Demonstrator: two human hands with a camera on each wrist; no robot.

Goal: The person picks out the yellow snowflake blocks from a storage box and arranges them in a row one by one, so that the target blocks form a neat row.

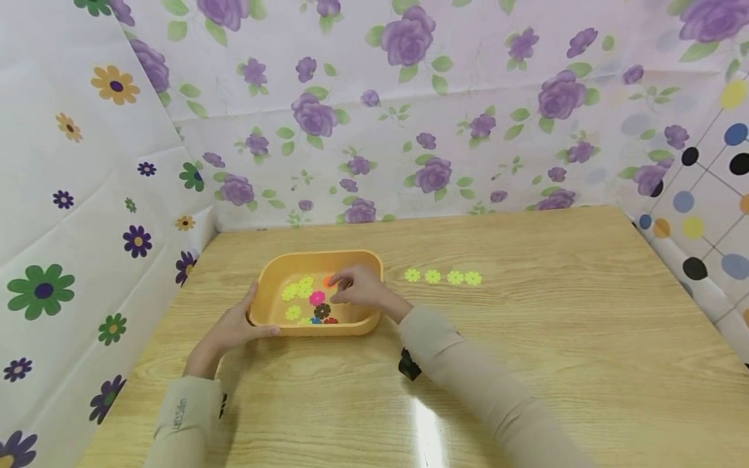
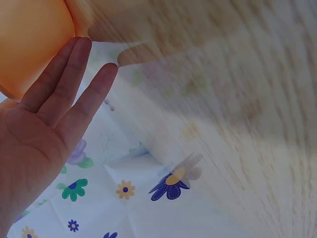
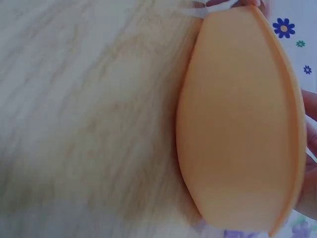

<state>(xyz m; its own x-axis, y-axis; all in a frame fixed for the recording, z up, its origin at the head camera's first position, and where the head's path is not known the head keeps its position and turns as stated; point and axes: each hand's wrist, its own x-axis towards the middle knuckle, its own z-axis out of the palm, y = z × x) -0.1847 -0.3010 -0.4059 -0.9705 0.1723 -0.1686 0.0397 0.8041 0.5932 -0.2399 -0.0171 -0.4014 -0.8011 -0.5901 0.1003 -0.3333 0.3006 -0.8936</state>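
Note:
An orange-yellow plastic basin [image 1: 351, 330] sits on the table with several flower-shaped plastic discs inside. Yellow-green discs [image 1: 290, 292] lie in its left half, near a pink disc [image 1: 316, 298], a brown disc [image 1: 322, 311], a blue disc [image 1: 315, 320] and a red disc [image 1: 331, 320]. My left hand [image 1: 234, 327] rests around the basin's front left corner, thumb along the front, straight fingers [image 2: 64, 89] touching the outer wall. Inside the basin's right half, my right hand [image 1: 361, 286] has bent fingers, thumb and index apart, beside an orange disc [image 1: 329, 282].
To the right of the basin, several yellow-green discs [image 1: 433, 277] lie in a row on the wooden table [image 1: 526, 338]. A flowered cloth [image 1: 363, 104] hangs behind the table. A black object [image 1: 409, 365] shows by the right sleeve.

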